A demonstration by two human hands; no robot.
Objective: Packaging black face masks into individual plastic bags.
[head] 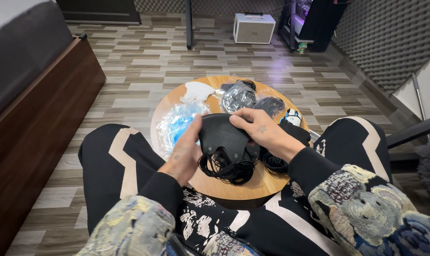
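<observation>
Gripping black face masks (223, 137) from both sides: left hand (184, 154) fingers curled on left edge, right hand (262, 132) fingers clamped over top. Ear loops (227, 168) dangle below fingertips. Round wooden table (234, 187) underneath; bagged masks (238, 97) beyond fingertips.

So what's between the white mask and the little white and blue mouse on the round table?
In the head view, clear plastic bags with dark masks lie between the white mask and the mouse.
</observation>
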